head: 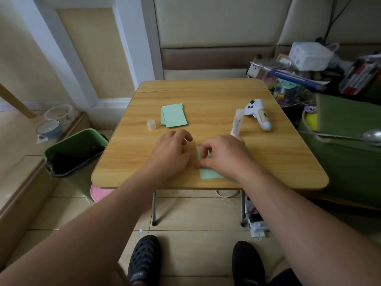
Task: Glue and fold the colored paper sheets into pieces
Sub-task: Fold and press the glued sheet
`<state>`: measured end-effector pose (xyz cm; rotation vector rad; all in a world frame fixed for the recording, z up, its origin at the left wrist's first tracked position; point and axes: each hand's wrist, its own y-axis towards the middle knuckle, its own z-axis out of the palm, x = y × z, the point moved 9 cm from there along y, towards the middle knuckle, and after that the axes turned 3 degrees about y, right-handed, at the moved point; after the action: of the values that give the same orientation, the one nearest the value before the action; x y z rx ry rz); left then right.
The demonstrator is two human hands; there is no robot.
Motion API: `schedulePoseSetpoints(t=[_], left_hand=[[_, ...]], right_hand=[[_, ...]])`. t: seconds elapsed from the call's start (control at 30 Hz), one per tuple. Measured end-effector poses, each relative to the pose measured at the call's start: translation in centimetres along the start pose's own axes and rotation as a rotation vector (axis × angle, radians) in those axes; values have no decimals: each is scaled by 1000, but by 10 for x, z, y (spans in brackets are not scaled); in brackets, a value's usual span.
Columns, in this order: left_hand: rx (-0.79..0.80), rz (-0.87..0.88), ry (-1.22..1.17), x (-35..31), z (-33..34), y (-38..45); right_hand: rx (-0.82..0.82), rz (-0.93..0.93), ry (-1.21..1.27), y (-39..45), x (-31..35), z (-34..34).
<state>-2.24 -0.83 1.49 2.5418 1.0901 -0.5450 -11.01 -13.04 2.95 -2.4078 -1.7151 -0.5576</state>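
A small light green paper sheet (pixel 209 174) lies near the front edge of the wooden table (pixel 268 162). My right hand (pixel 224 156) covers most of it, and its thumb and fingers pinch the sheet's left edge. My left hand (pixel 171 153) rests on the table just left of the sheet, fingers loosely curled and holding nothing. A stack of green paper sheets (pixel 173 115) lies further back. An uncapped glue stick (pixel 237 122) lies to the right, and its clear cap (pixel 151 124) stands left of the stack.
A white handheld device (pixel 257 113) lies at the table's back right. A green waste bin (pixel 74 155) stands left of the table. Cluttered boxes and a green bag (pixel 346 153) sit to the right. A power strip (pixel 255 221) lies on the floor under the table.
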Motion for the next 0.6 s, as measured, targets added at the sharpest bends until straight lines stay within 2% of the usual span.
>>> schedulePoseSetpoints(t=[0.17,0.33,0.43,0.5,0.6], left_hand=[[21,57,45,-11,5,1],[11,87,96,-17,9,-1],[20,106,94,-19,11,-2],[32,122,96,-23,13,-2],[23,130,96,-25,16,-3]], right_hand=[[115,-59,-32,-22,7,1],[193,-3,38,-33,-11,-3],[45,110,219,-30,-44,-20],[-71,157,194,-25,-63,-28],[-63,184,109,-16,-71,-18]])
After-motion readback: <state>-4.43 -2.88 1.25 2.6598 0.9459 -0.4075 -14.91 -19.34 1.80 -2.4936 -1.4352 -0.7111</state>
